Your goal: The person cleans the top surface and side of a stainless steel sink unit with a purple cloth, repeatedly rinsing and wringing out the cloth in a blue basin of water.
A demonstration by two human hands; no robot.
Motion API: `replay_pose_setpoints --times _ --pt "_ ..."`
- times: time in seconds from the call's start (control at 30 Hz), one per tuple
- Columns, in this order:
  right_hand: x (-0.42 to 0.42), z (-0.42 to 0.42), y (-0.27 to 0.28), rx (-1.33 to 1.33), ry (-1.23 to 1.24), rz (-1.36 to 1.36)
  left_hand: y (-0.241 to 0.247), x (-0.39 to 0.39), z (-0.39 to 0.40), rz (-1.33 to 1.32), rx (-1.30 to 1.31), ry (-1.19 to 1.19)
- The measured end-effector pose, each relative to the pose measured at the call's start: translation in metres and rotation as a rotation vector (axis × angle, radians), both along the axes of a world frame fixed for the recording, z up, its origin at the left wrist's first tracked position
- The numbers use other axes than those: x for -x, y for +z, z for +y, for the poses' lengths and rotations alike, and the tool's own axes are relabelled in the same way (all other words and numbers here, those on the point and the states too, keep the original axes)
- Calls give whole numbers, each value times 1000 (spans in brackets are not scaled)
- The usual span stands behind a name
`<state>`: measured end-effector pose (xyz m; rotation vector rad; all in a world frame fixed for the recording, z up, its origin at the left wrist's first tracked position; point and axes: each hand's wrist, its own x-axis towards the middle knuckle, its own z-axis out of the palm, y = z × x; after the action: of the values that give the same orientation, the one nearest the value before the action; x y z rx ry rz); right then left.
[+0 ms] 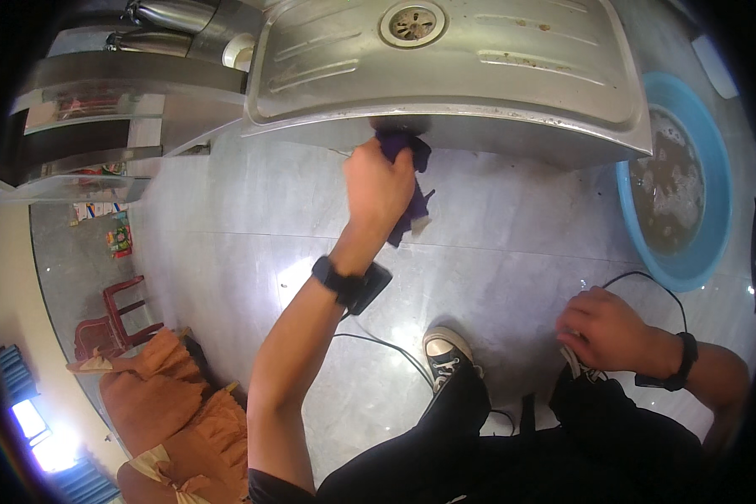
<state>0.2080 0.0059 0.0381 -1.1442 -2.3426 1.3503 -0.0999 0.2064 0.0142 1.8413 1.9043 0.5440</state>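
Observation:
My left hand [378, 179] grips a bunched dark purple cloth [409, 211] and holds it against the front panel [498, 138] of a stainless-steel sink unit [428, 79]. Part of the cloth hangs below the fingers, and a pale scrap shows at its lower end. A round drain strainer [414, 26] is set in the sink's ridged metal surface, which has brownish spots on the right. My right hand [598, 324] hovers above my right shoe with its fingers loosely curled; nothing shows in it. Each wrist wears a black band.
A blue plastic tub [718, 208] of murky, foamy water stands on the tiled floor [510, 252] at right. Black cables [378, 340] run near my feet. Orange-covered chairs [157, 403] and a red chair [116, 315] are at left, below a glass-and-metal shelf unit [145, 135].

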Motion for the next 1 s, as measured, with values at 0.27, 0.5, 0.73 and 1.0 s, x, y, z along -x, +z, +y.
replay_pose_setpoints --times 0.27,0.5,0.73,1.0 --pt "-9 -5 -4 24 -63 -8 24 -19 0 -62 18 -24" --pt "2 4 -2 32 -7 38 -48 -7 1 -26 53 -73" --pt "-16 -9 -14 59 -117 -8 59 -30 -12 -258 73 29" --pt "-10 -2 -9 23 -61 22 -89 -10 -6 -141 50 52"
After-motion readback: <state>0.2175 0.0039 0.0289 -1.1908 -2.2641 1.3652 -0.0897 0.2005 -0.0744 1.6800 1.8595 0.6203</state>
